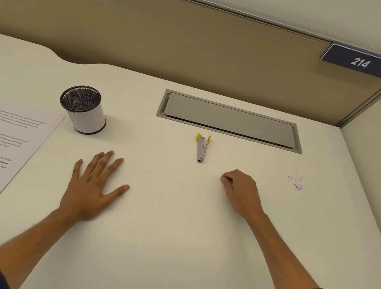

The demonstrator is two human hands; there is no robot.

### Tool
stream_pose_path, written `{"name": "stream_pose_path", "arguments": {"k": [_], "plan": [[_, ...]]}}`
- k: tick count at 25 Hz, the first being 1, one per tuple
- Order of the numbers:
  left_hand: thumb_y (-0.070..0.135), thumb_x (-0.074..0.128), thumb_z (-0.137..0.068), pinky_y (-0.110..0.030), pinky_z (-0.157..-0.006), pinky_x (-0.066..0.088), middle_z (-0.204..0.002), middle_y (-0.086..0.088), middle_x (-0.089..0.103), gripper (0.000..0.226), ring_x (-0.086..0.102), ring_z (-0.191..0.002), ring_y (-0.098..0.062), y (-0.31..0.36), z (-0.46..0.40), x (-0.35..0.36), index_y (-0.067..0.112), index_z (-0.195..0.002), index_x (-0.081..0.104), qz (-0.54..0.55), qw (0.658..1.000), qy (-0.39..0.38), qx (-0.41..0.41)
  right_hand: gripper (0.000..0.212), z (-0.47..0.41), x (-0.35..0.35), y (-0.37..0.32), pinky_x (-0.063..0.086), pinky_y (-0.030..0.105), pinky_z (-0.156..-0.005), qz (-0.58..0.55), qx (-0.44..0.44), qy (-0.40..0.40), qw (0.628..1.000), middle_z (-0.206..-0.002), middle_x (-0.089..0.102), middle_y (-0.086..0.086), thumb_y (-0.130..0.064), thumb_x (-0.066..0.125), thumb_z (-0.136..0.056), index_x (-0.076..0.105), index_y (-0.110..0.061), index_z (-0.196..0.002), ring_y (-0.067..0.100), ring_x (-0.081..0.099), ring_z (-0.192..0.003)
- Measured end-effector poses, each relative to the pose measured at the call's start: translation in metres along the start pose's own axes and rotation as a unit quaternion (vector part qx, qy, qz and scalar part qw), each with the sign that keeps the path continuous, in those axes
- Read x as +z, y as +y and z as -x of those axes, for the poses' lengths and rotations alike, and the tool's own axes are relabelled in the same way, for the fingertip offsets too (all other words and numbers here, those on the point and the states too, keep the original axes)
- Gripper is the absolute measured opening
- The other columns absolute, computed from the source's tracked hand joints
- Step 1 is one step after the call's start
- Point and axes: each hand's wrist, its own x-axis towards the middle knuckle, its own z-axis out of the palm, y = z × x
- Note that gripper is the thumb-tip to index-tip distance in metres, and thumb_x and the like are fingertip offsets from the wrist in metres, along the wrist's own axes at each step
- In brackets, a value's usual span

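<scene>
Nearest, the left hand [93,185] is laid flat on the desk [167,242], fingers spread, nothing held, probably for steadying; the right hand [239,192] is curled, nothing seen in it, seemingly poised for the stapler [201,148] just beyond; its long axis is set near-to-far, narrow tip toward the person, yellow-tabbed end toward the grey hatch [230,121].
</scene>
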Motion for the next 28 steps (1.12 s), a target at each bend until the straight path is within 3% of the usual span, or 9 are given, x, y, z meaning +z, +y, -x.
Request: {"name": "stream_pose_path", "arguments": {"k": [6, 8, 10, 13, 15, 18, 22, 25, 28], "plan": [[0.076, 0.019, -0.087, -0.048, -0.119, 0.000, -0.164, 0.011, 0.008, 0.075, 0.003, -0.151, -0.011, 0.000, 0.000, 0.000, 0.041, -0.153, 0.016, 0.000, 1.000, 0.003, 0.000, 0.022, -0.001, -0.005, -0.015, 0.043, 0.031, -0.069, 0.039, 0.010, -0.011, 0.999, -0.093, 0.068, 0.005, -0.017, 0.050, -0.096, 0.070, -0.011, -0.089, 0.025, 0.060, -0.081], [0.076, 0.019, -0.087, -0.048, -0.119, -0.001, -0.164, 0.011, 0.008, 0.076, 0.003, -0.151, -0.011, 0.000, 0.000, 0.000, 0.040, -0.153, 0.016, -0.002, 1.000, 0.003, 0.000, 0.023, -0.004, -0.007, -0.024, 0.033, 0.029, -0.058, 0.077, 0.024, -0.029, 0.996, -0.080, 0.061, 0.007, -0.010, 0.046, -0.093, 0.057, -0.016, -0.074, 0.026, 0.050, -0.071], [0.076, 0.020, -0.087, -0.048, -0.120, 0.000, -0.164, 0.010, 0.009, 0.075, 0.003, -0.151, -0.011, 0.000, 0.000, 0.000, 0.040, -0.153, 0.016, 0.001, 1.000, 0.005, 0.000, 0.023, -0.009, -0.011, -0.035, 0.028, 0.029, -0.057, 0.143, 0.033, -0.052, 0.988, -0.076, 0.054, 0.007, -0.002, 0.043, -0.089, 0.051, -0.016, -0.072, 0.028, 0.044, -0.069], [0.076, 0.020, -0.087, -0.048, -0.120, 0.000, -0.164, 0.011, 0.008, 0.075, 0.003, -0.151, -0.011, 0.000, 0.000, 0.000, 0.040, -0.153, 0.016, 0.002, 1.000, 0.003, 0.000, 0.021, -0.012, -0.011, -0.049, 0.029, 0.030, -0.064, 0.259, 0.005, -0.098, 0.961, -0.090, 0.053, 0.011, 0.006, 0.042, -0.086, 0.046, -0.009, -0.073, 0.030, 0.051, -0.080], [0.076, 0.018, -0.087, -0.048, -0.120, -0.001, -0.164, 0.011, 0.006, 0.076, 0.002, -0.151, -0.011, 0.000, 0.000, 0.000, 0.040, -0.153, 0.015, -0.002, 1.000, 0.002, 0.000, 0.018, -0.010, -0.007, -0.050, 0.029, 0.031, -0.067, 0.277, -0.011, -0.102, 0.955, -0.103, 0.057, 0.012, 0.009, 0.043, -0.086, 0.048, -0.007, -0.080, 0.030, 0.057, -0.094], [0.076, 0.018, -0.087, -0.048, -0.120, -0.001, -0.164, 0.011, 0.006, 0.076, 0.001, -0.151, -0.010, 0.000, 0.000, 0.001, 0.040, -0.153, 0.014, -0.002, 1.000, 0.002, 0.001, 0.027, -0.002, 0.003, -0.042, 0.030, 0.032, -0.066, 0.242, -0.005, -0.051, 0.969, -0.106, 0.057, 0.016, 0.014, 0.044, -0.082, 0.056, -0.001, -0.101, 0.032, 0.056, -0.096], [0.075, 0.021, -0.088, -0.049, -0.120, -0.001, -0.164, 0.010, 0.009, 0.075, 0.003, -0.151, -0.012, -0.001, 0.000, 0.002, 0.039, -0.153, 0.017, 0.008, 1.000, 0.010, 0.006, 0.029, 0.010, 0.019, -0.037, 0.028, 0.030, -0.055, 0.202, -0.011, 0.027, 0.979, -0.079, 0.057, 0.021, 0.027, 0.051, -0.061, 0.059, 0.006, -0.080, 0.035, 0.057, -0.069], [0.075, 0.022, -0.088, -0.049, -0.119, -0.001, -0.164, 0.009, 0.010, 0.075, 0.005, -0.151, -0.013, -0.001, 0.000, 0.003, 0.039, -0.153, 0.018, 0.012, 1.000, 0.015, 0.008, 0.023, 0.005, 0.023, -0.027, 0.032, 0.033, -0.063, 0.140, 0.016, 0.011, 0.990, -0.091, 0.057, 0.017, 0.017, 0.045, -0.077, 0.057, 0.003, -0.091, 0.030, 0.052, -0.078], [0.076, 0.020, -0.087, -0.049, -0.119, -0.001, -0.164, 0.009, 0.009, 0.076, 0.005, -0.151, -0.014, -0.002, -0.001, 0.003, 0.039, -0.153, 0.018, 0.005, 1.000, 0.011, 0.008, 0.018, -0.008, 0.016, -0.031, 0.040, 0.030, -0.075, -0.066, 0.140, 0.023, 0.988, -0.098, 0.062, 0.009, -0.001, 0.043, -0.094, 0.060, -0.001, -0.096, 0.025, 0.056, -0.088]]}}
